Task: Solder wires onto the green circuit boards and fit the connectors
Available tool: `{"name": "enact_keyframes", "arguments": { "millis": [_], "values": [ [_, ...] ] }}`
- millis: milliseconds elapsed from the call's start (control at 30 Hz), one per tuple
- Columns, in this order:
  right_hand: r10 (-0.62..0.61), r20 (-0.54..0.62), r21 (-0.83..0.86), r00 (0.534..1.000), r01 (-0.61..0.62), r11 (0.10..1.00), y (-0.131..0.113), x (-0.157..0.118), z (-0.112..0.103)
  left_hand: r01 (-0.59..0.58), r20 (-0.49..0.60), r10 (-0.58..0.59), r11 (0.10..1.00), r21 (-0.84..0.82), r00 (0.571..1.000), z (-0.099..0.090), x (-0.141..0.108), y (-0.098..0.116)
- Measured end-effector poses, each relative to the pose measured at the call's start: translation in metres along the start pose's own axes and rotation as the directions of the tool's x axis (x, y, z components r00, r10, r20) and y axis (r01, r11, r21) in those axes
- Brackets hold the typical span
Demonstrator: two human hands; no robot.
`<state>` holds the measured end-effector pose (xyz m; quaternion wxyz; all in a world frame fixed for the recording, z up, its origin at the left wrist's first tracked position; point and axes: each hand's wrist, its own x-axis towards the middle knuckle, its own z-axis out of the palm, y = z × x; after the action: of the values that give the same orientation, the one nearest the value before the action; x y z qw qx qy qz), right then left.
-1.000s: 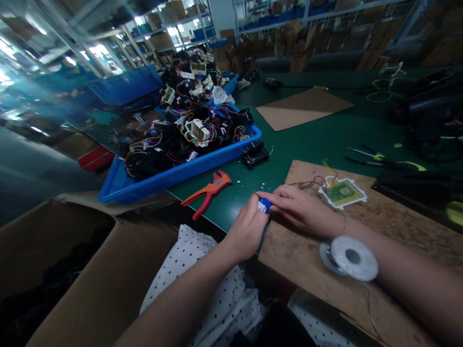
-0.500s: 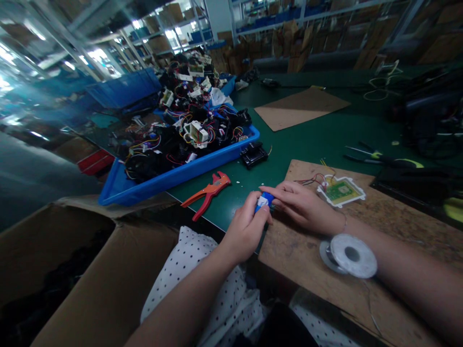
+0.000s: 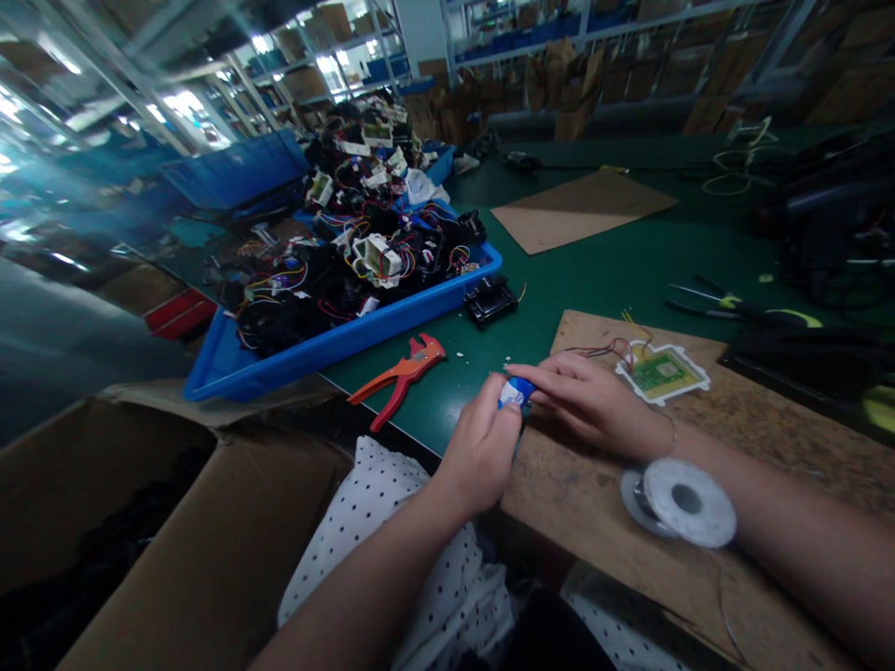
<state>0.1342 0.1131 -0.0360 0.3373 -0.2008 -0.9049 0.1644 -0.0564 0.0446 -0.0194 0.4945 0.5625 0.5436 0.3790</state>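
Observation:
A small blue object with a white patch (image 3: 515, 393) is between my two hands; most of it is covered by fingers, and it resembles a wrapped battery. My left hand (image 3: 488, 442) is closed round its near side, thumb on top. On the far side, my right hand (image 3: 594, 401) pinches it with bent fingers. Close to my right hand, a green circuit board in a white frame (image 3: 663, 371) lies on the brown board (image 3: 559, 466), with red and black wires leading off it. A spool of thin wire (image 3: 689, 501) stands by my right wrist.
Left of my hands lies an orange-red wire stripper (image 3: 402, 375). Behind it a blue tray (image 3: 350, 337) is heaped with wired parts, with a black housing (image 3: 490, 300) beside it. Pliers (image 3: 741, 308) and a cardboard sheet (image 3: 584, 210) are farther back. An open carton (image 3: 210, 550) stands lower left.
The blue object has turned slightly in my fingers and shifted a little to the right, with its white patch at a new angle. Both hands still hold it.

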Motion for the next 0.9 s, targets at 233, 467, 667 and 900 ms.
{"name": "enact_keyframes", "arguments": {
  "millis": [233,467,667,900],
  "values": [
    [-0.030,-0.036,-0.002,0.999,0.030,1.000,-0.0006,0.0015,-0.0015,-0.102,-0.015,0.103,0.993,0.065,0.995,-0.0008,-0.0011,-0.0021],
    [-0.056,-0.039,-0.006,0.998,0.056,0.998,0.0003,-0.0002,-0.0018,-0.138,-0.063,0.142,0.988,0.066,0.988,0.0011,-0.0001,0.0034],
    [-0.071,-0.048,-0.004,0.996,0.071,0.998,0.0000,0.0008,-0.0027,-0.128,-0.011,0.130,0.984,0.125,0.991,-0.0052,-0.0042,0.0055],
    [-0.040,-0.048,0.010,0.998,0.041,0.999,0.0018,-0.0004,-0.0024,-0.125,-0.036,0.130,0.985,0.118,0.991,-0.0027,-0.0014,0.0042]
  ]
}}
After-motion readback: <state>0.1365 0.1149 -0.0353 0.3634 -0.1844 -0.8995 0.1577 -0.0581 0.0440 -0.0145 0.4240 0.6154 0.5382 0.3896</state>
